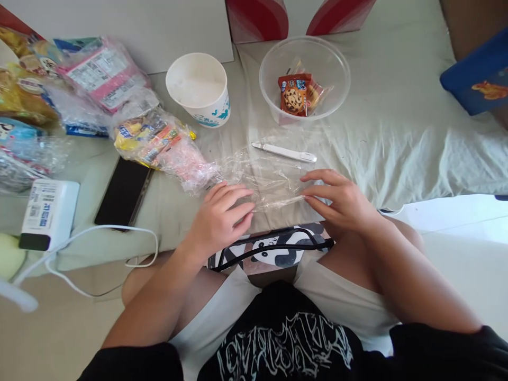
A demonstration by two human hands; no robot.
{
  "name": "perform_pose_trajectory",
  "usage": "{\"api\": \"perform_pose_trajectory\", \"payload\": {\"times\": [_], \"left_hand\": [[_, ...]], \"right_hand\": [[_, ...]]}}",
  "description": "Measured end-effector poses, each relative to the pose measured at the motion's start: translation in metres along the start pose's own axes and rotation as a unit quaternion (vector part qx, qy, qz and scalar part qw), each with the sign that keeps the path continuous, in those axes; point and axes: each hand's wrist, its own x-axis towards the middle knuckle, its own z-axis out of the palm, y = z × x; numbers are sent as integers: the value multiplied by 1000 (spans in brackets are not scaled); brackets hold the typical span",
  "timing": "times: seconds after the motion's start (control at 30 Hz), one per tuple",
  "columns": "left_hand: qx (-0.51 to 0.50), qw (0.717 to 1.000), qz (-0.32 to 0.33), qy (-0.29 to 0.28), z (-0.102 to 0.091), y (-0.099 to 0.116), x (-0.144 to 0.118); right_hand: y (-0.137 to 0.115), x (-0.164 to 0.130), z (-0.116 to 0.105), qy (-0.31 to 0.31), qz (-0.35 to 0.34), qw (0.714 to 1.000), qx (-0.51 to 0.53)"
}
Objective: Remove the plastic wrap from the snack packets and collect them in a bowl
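A clear plastic bag [273, 182] lies crinkled on the cloth in front of me. My left hand [224, 214] rests at its left side, fingers slightly curled and apart. At the bag's right edge, my right hand [337, 198] touches the film with spread fingertips. Neither hand visibly grips anything. Just beyond the bag is a white utility knife [284, 152], its tip pointing left. Farther back, a clear round plastic bowl [341, 79] holds a few small snack packets, among them a brown cookie packet [294, 95].
Left of the bowl stands a white paper bucket [212, 114]. Several packaged snacks [159, 140] pile up at the left, near a black phone [124, 193]. A white boxy device [50, 211] and a white cable [151, 233] lie at front left. A blue box [476, 74] is at right.
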Motion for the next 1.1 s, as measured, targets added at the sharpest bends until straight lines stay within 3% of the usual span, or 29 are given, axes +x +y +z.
{"api": "perform_pose_trajectory", "payload": {"times": [0.13, 0.23, 0.37, 0.53, 0.7, 0.93, 1.0, 1.1], "left_hand": [[-50, 999, -10, 8, -4, -3, -1], [-98, 991, -84, 46, -6, -3, -2], [-213, 951, -207, 89, -12, -4, -2], [-311, 904, -269, 116, -16, -8, 2], [-364, 886, -280, 61, -16, -10, 2], [-278, 935, -215, -39, -24, -9, 3], [-278, 934, -219, -57, -26, -9, 3], [-285, 929, -222, -78, -26, -8, 2]], "right_hand": [[-1, 2, -9, 14, 71, 996, 47], [2, -2, -14, -32, 50, 995, 82], [9, -9, -14, -102, 27, 991, 79], [12, -5, -17, -64, 38, 990, 123], [9, -2, -24, -5, 90, 968, 234], [12, 1, -18, 103, 278, 876, 381], [14, 3, -17, 106, 325, 860, 380], [14, 3, -15, 78, 347, 858, 371]]}}
